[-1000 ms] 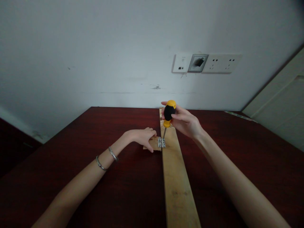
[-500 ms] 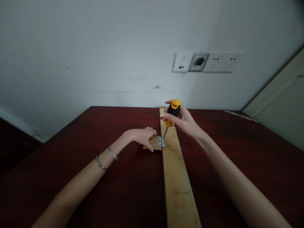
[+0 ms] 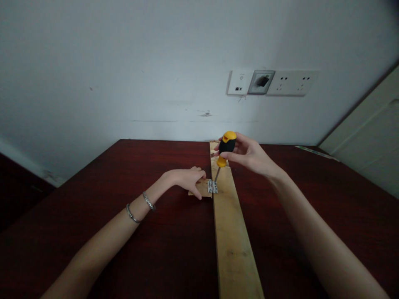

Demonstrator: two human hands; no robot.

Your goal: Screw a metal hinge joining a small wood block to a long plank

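A long pale wooden plank (image 3: 232, 232) lies lengthwise on the dark red table (image 3: 156, 241). A small wooden block (image 3: 204, 189) sits against the plank's left edge, joined to it by a small metal hinge (image 3: 212, 186). My left hand (image 3: 186, 179) presses down on the block, fingers curled over its top and thumb at its front. My right hand (image 3: 249, 157) is closed on the yellow and black handle of a screwdriver (image 3: 225, 150), held nearly upright. Its shaft tip rests on the hinge's right leaf.
A white wall stands behind the table, with a row of sockets and a switch plate (image 3: 271, 82) above the plank's far end. A pale cabinet or door (image 3: 368, 141) is at the right. Two bracelets (image 3: 140, 207) circle my left wrist.
My right hand has turned round the screwdriver handle, fingers shifting to a new grip. The handle leans a little more to the right. My left hand and the block have stayed put.
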